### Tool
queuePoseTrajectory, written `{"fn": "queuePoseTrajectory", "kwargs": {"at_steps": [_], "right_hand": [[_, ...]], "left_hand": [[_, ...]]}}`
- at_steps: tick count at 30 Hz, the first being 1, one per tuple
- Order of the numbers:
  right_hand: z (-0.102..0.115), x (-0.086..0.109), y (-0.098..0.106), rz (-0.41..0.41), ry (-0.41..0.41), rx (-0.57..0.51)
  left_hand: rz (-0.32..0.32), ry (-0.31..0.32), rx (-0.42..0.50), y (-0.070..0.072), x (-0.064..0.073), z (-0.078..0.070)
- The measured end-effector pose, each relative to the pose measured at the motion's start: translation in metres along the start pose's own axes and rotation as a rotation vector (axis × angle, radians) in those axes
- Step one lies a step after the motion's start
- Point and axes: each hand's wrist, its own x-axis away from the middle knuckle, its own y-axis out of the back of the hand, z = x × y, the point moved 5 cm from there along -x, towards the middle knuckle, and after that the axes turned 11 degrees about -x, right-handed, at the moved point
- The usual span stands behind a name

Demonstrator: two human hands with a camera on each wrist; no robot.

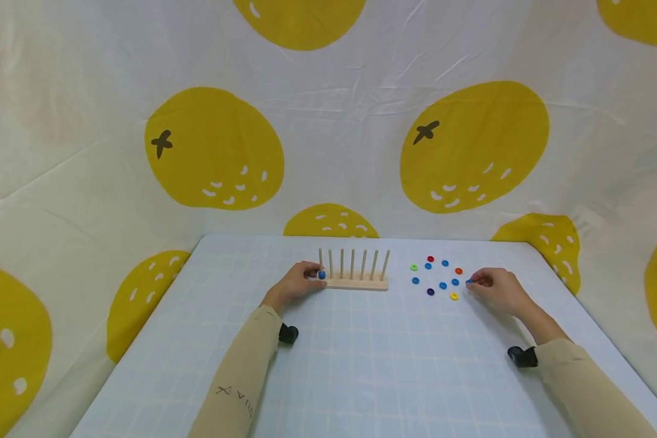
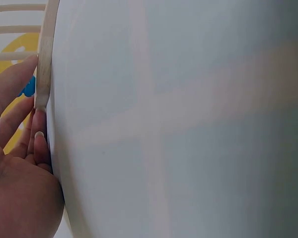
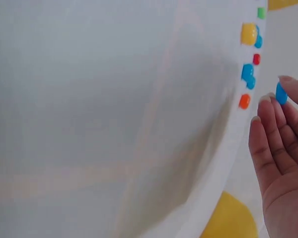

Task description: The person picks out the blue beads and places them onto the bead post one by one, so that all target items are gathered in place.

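Observation:
A wooden peg rack [image 1: 357, 284] stands on the table, several thin upright pegs rising from its flat base. My left hand [image 1: 297, 281] grips the left end of that base, thumb along the near side in the left wrist view. Low on the leftmost peg sits a blue bead [image 1: 321, 275], partly seen between thumb and fingers in the left wrist view. Off to the right, my right hand [image 1: 498, 290] pinches another blue bead [image 3: 281, 93] between thumb and fingertips. Its other fingers extend loosely below the bead in the right wrist view.
Loose ring-like beads lie scattered between the rack and my right hand: several blue ones [image 1: 443, 285], a red [image 1: 431, 259], a green [image 1: 413, 267], an orange [image 1: 458, 271], a yellow [image 1: 454, 297] and a dark purple one [image 1: 431, 292]. A pale checked cloth [image 1: 383, 365] covers the table.

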Motion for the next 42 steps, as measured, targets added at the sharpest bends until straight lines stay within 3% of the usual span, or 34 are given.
{"fn": "queuePoseTrajectory", "kwargs": {"at_steps": [21, 30, 35, 42], "right_hand": [[0.069, -0.007, -0.023, -0.022, 0.129, -0.09], [0.105, -0.009, -0.036, -0.028, 0.268, -0.094], [0.132, -0.014, -0.048, -0.038, 0.35, -0.118], [0.157, -0.016, -0.066, -0.008, 0.397, -0.161]], "left_hand": [[-0.015, -0.013, 0.007, 0.0, -0.002, -0.002], [-0.005, -0.028, -0.017, -0.01, -0.005, -0.003], [-0.016, -0.002, -0.025, -0.005, -0.004, -0.003], [0.0, 0.019, -0.036, 0.001, 0.0, -0.003]]}}
